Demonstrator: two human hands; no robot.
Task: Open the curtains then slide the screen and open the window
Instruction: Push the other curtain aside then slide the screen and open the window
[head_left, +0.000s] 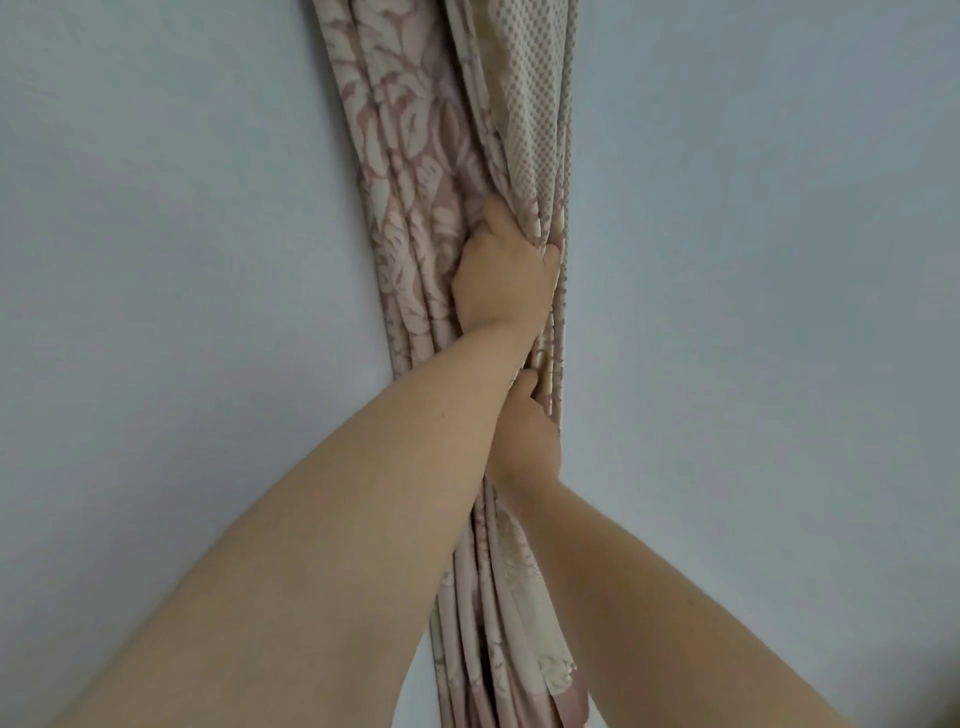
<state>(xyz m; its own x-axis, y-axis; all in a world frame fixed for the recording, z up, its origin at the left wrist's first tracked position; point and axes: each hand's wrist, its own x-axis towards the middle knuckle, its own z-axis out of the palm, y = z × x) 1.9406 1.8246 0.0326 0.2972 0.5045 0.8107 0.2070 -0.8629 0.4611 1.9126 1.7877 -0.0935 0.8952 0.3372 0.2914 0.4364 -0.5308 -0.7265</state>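
Both hands squeeze the bunched curtain (415, 171), left hand (501, 280) above right hand (527, 431), fingers closed tight, bare wall (753, 260) on each side.

A plain pale blue-grey wall (156, 234) fills the view. Flat against it hangs a gathered pink-and-cream floral curtain (405, 156), running from twelve o'clock down to six o'clock, pinched narrow at the centre.

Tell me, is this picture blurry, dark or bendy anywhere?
Head view: soft, even light, no glare; the pink leaf-patterned gathered curtain looks sharp near the left hand and right hand; the wide lens stretches both forearms at the bottom; the pale blue-grey wall shades only gently.
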